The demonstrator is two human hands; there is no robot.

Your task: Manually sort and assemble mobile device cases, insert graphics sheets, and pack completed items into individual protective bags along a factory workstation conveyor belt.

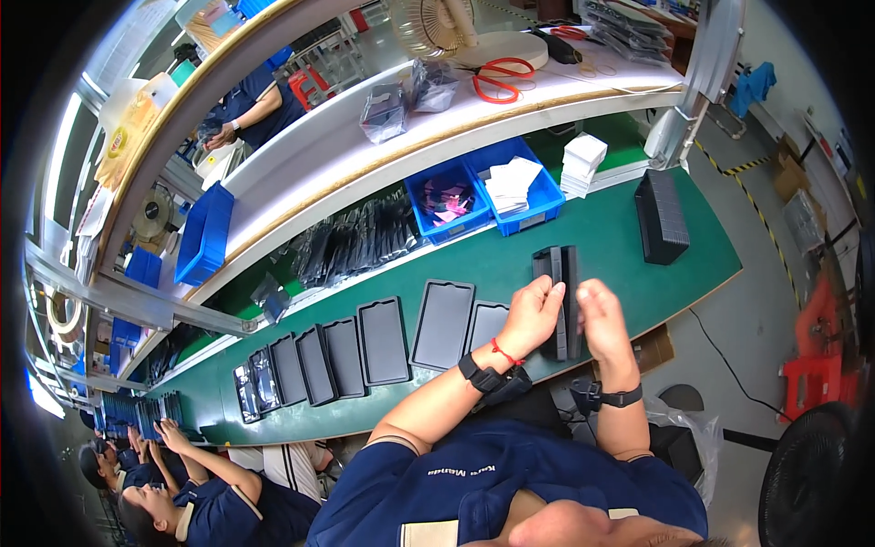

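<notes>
On the green bench in front of me, a few black plastic trays [569, 301] stand on their long edges, close together. My left hand [534, 317] grips their left side, thumb near the upper edge. Against their right side is my right hand [602, 317], its fingers curled in; what it holds, if anything, is hidden. To the left, a flat black tray [444, 323] lies beside another tray [488, 321] partly covered by my left forearm. Further left runs a row of similar trays [383, 340], some overlapping, the farthest ones with shiny contents or film.
A stack of black trays [661, 217] stands at the right end. Beyond my hands are blue bins [530, 219], white stacked pieces [583, 164] and black packets [351, 232]. A shelf [437, 128] holds red scissors [504, 80]. Co-workers [219, 492] sit at left; a black fan [809, 474] stands right.
</notes>
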